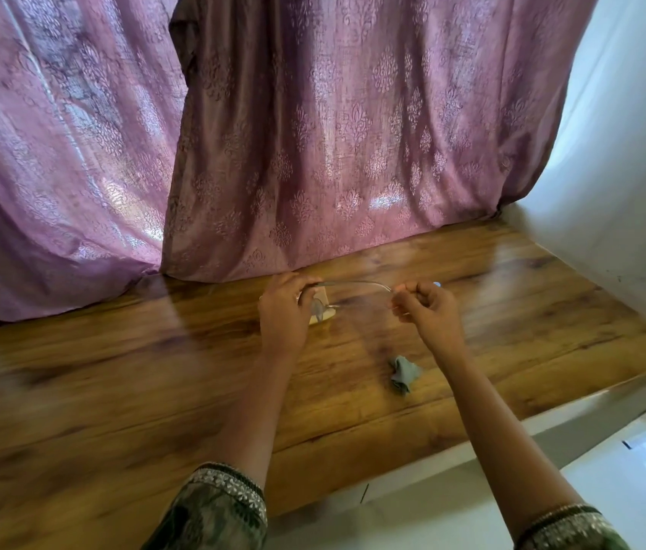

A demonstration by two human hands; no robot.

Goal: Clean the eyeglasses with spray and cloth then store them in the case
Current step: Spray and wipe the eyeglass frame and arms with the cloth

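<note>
Thin-framed eyeglasses hang above the wooden table, held between both hands. My left hand grips the lens end at the left. My right hand pinches the tip of a temple arm at the right. A pale yellowish object, perhaps the case, lies on the table partly hidden behind my left hand. A crumpled grey-green cloth lies on the table below my right hand, apart from it. A small pale blue thing peeks out behind my right hand; I cannot tell what it is.
Purple patterned curtains hang along the back edge of the table. A white wall borders the right side. The table's front right edge drops off to a white floor.
</note>
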